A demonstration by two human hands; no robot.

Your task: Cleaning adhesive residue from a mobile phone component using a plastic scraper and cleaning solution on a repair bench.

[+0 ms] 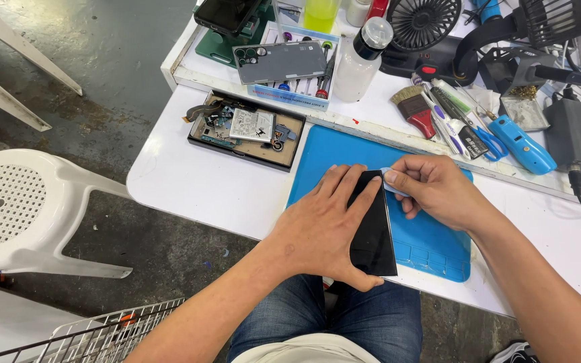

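Left hand (324, 225): laid flat, fingers spread, pressing down a black phone screen panel (373, 232) that lies on the blue work mat (432, 245) at the near edge of the white table (189, 181). Right hand (432, 188): fingers pinched on a small pale-blue pick (390, 180), set against the panel's top corner. Behind the mat: black tray (247, 129) of loose phone parts; grey phone back cover (280, 62) resting on a screwdriver set box (295, 94); clear bottle (361, 60) with black cap; red-handled brush (414, 109); blue-handled scissors (489, 142); black desk fan (423, 21). White plastic chair (28, 208) on the floor, left of the table.
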